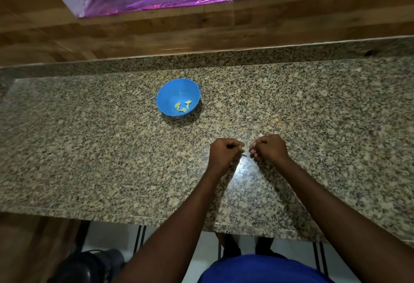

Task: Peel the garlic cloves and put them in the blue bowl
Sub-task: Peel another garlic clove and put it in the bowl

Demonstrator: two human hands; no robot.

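Working low over the bench [112, 148], the left hand [224, 151] pinches a garlic clove [244, 149] in a tight grip while the right hand [270, 148] picks its skin; the blue bowl [170, 94] with peeled cloves [182, 106] waits within reach.

Most of the garlic clove [244, 149] sits buried inside the curled left hand [224, 151], only a pale tip peeking out. Whatever the right hand [270, 149] pinches is too small to tell.
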